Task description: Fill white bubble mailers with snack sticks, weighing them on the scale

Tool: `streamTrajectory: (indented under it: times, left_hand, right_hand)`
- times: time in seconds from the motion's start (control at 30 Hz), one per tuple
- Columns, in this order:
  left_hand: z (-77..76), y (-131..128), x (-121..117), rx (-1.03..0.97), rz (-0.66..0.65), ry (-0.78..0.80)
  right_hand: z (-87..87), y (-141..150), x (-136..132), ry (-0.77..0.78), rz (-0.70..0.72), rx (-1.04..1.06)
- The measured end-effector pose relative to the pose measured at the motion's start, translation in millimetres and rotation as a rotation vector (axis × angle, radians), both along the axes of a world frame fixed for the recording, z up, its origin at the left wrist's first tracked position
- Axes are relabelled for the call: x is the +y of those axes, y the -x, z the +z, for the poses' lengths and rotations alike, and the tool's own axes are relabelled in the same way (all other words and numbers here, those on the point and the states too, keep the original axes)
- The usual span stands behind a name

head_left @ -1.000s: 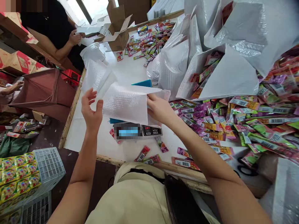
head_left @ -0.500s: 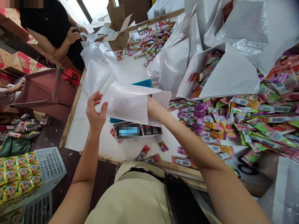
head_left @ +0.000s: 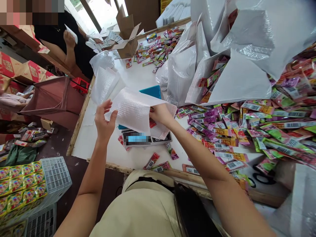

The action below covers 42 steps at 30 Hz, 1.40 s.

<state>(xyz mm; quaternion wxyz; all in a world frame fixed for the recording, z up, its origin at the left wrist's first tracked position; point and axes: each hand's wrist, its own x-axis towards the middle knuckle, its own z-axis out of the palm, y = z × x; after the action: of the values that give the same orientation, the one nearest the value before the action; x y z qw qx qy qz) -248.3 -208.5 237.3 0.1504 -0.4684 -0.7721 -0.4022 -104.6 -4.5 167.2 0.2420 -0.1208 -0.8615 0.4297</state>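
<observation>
Daylight comes from the glaring doorway [head_left: 105, 15] at the top, burnt nearly white. The tabletop [head_left: 113, 151] is brightly lit with soft shadows; the bubble mailer [head_left: 132, 108] has a sheen. The floor [head_left: 78, 174] lies dim. Wide-angle stretching distorts the edges; mosaic blocks obscure the scale display [head_left: 137, 138].

Both hands [head_left: 104, 123] are forward, the left cupped.

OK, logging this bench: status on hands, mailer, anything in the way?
Left hand open, beside mailer. Right hand at its open mouth. Mailer overlaps scale, partly covering it; loose sachets in front.
</observation>
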Motion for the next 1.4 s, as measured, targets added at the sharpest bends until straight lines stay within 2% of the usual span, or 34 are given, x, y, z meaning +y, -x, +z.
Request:
streamTrajectory:
  times: [0.07, 0.17, 0.3, 0.37, 0.43, 0.5, 0.53, 0.6, 0.67, 0.77, 0.9, 1.13, 1.27, 1.4]
  left_hand:
    - [0.1, -1.0, -2.8, 0.001, 0.002, -0.003]
    - [-1.5, -0.6, -5.5, -0.002, 0.013, -0.009]
    - [-3.9, 0.0, -3.8, 0.003, -0.002, -0.016]
    - [-4.4, -0.8, -1.3, 0.008, -0.023, -0.027]
    - [-4.6, -2.5, 1.1, 0.005, -0.028, -0.03]
    - [-4.6, -4.1, 2.6, -0.001, -0.018, -0.02]
    - [-4.6, -4.6, 2.8, -0.002, -0.014, -0.015]
    - [-4.5, -4.7, 1.9, 0.001, -0.013, -0.009]
    - [-4.3, -3.5, -0.3, 0.01, -0.015, -0.01]
    - [-4.0, -0.6, -4.5, 0.033, -0.019, -0.017]
    - [-5.5, 1.4, -7.4, 0.053, -0.025, -0.022]
    - [-8.9, 0.8, -8.6, 0.075, -0.046, -0.017]
    - [-12.8, -1.9, -14.4, 0.213, -0.052, 0.028]
    - [-33.1, -9.8, -17.2, 0.425, -0.165, 0.136]
  right_hand:
    - [8.4, -29.1, 4.1, 0.087, -0.048, 0.004]
    - [20.5, -91.6, 9.7, 0.265, -0.127, 0.036]
    - [22.7, -183.0, 17.2, 0.411, -0.361, -0.006]
    - [15.7, -217.7, 23.0, 0.346, -0.519, -0.099]
    - [6.9, -239.2, 29.1, 0.135, -0.654, -0.233]
    - [0.6, -246.5, 33.1, -0.055, -0.746, -0.347]
    - [-0.7, -245.5, 33.6, -0.081, -0.765, -0.38]
    - [0.5, -237.0, 31.8, -0.01, -0.763, -0.389]
    - [4.4, -224.4, 27.4, 0.093, -0.726, -0.329]
    - [9.5, -207.2, 19.9, 0.141, -0.638, -0.238]
    - [10.3, -189.7, 9.7, 0.115, -0.51, -0.177]
    - [13.3, -148.9, -15.2, 0.125, -0.176, -0.098]
    - [18.9, -116.1, -26.4, 0.068, -0.117, -0.237]
    - [20.0, -64.9, -38.8, -0.066, -0.128, -0.507]
